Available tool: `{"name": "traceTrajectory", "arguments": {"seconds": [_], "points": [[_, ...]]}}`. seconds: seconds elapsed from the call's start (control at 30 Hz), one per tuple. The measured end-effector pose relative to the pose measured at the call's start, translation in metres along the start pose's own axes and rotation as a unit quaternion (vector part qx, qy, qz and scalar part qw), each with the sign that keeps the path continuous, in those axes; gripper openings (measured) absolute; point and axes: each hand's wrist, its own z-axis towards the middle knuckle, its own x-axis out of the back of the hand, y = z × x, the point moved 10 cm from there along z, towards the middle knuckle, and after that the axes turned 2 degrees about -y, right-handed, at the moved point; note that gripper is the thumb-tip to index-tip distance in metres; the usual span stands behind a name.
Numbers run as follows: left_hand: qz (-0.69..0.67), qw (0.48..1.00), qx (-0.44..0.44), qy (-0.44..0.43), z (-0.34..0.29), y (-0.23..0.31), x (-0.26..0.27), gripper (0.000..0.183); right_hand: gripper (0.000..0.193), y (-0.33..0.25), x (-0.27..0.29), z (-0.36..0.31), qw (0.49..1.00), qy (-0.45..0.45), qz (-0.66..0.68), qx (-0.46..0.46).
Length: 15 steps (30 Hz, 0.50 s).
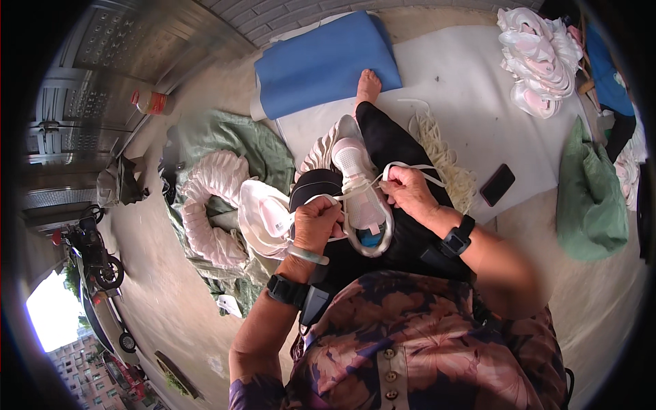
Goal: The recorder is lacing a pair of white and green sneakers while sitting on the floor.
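A pale pink and white shoe upper (359,195) lies across my lap, its opening toward me and a bit of blue showing inside. My left hand (318,222) is closed at its left edge, pinching a white shoelace. On the other side my right hand (410,191) pinches the shoelace (420,167), which loops out past the fingers to the right. The lace runs between both hands across the upper. Against my left wrist rests another white upper (263,212), at the end of a curved row of nested uppers (212,181).
A heap of cream laces (444,154) and a dark phone (497,184) lie right of my leg on a white sheet (465,82). Farther off are a blue mat (328,65) and piled uppers (540,61). Green sacks (591,198) flank the right; a motorcycle (96,249) stands left.
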Motion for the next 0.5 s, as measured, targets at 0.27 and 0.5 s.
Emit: {"name": "traceTrajectory", "arguments": {"seconds": [0.27,0.5], "points": [[0.106,0.994,0.023,0.008,0.003,-0.009,0.002,0.015,0.012,-0.005,0.001,0.008,0.99,0.052,-0.057,0.12],[0.078,0.997,0.007,0.025,0.003,-0.006,0.002,0.018,0.021,-0.01,0.003,0.003,0.986,0.039,-0.053,0.153]]}}
